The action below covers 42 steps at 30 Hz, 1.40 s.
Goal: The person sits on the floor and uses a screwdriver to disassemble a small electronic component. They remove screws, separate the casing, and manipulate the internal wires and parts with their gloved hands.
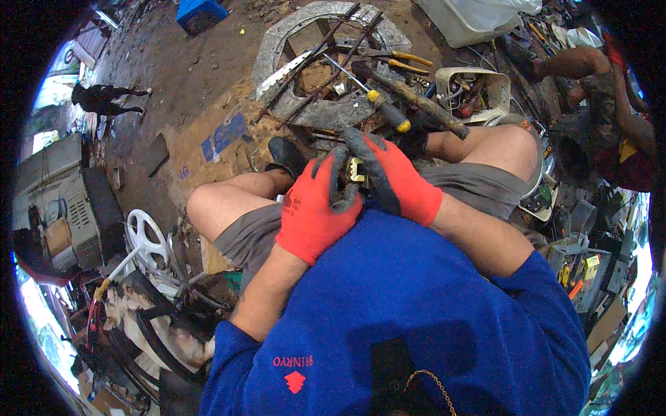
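Note:
My left hand (316, 208) and my right hand (402, 173), in red gloves with dark fingers, meet in front of my lap. Between them is a small brass-coloured metal part (356, 170) with a notched edge. Fingers of both hands close around it, and its lower side is hidden. Just beyond my hands, a screwdriver (381, 102) with a yellow and black handle lies across a heavy grey metal frame (277, 59). Beside it rests what looks like a wooden-handled hammer (430, 107). Pliers (411, 62) with yellow handles lie farther back.
Rusty bars (305, 66) cross the frame. A pale bin (501, 87) of scrap stands to its right, a white tub (451, 21) behind. Another person (610, 104) sits at right. A black dog (104, 98) is at far left, a white wheel (146, 239) at lower left.

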Tool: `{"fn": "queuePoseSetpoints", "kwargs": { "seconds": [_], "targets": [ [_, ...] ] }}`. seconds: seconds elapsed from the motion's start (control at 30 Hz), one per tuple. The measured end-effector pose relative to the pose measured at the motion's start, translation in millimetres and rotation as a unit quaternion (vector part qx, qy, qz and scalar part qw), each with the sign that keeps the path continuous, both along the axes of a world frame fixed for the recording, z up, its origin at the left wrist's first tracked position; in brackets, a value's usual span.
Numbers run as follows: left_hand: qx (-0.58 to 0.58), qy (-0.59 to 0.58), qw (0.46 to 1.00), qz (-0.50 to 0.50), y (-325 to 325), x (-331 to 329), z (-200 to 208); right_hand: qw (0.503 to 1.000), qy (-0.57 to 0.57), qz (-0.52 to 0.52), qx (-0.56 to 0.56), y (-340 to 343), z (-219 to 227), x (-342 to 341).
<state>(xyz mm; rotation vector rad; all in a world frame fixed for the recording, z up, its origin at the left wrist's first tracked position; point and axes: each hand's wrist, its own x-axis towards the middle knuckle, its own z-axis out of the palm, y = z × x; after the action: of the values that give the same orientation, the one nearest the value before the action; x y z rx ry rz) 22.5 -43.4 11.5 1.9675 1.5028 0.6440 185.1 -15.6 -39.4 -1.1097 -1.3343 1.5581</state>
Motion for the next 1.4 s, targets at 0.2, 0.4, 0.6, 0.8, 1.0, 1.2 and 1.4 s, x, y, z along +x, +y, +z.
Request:
{"fn": "queuePoseSetpoints", "kwargs": {
  "seconds": [0.2,0.4,0.6,0.8,1.0,1.2,1.4],
  "targets": [
    [-0.015,-0.018,1.000,-0.018,-3.8,-0.2,0.2,0.969,-0.148,0.033,0.194,-0.4,-25.9,7.6],
    [0.056,0.015,0.998,0.002,-21.7,-7.1,-3.6,0.997,-0.081,0.008,-0.012,-9.3,-8.5,13.1],
    [-0.041,-0.176,0.982,0.055,-14.4,-15.2,-18.6,0.944,-0.189,0.060,0.265,-9.0,-30.9,30.0],
    [-0.196,-0.310,0.929,0.043,-0.2,-12.4,-3.1,0.990,-0.088,0.040,0.106,-7.2,-33.8,21.3],
    [-0.292,-0.483,0.824,0.037,-9.3,-20.5,-10.5,0.980,-0.127,0.061,0.141,-5.0,-6.1,21.0],
    [-0.226,-0.376,0.897,0.064,-4.8,-9.0,-5.8,0.993,-0.038,0.006,0.109,-3.3,-19.5,11.8],
    [-0.188,-0.318,0.927,0.061,2.3,-16.7,-8.3,0.997,0.067,0.010,-0.035,-10.0,1.3,4.2]
  ]
}}
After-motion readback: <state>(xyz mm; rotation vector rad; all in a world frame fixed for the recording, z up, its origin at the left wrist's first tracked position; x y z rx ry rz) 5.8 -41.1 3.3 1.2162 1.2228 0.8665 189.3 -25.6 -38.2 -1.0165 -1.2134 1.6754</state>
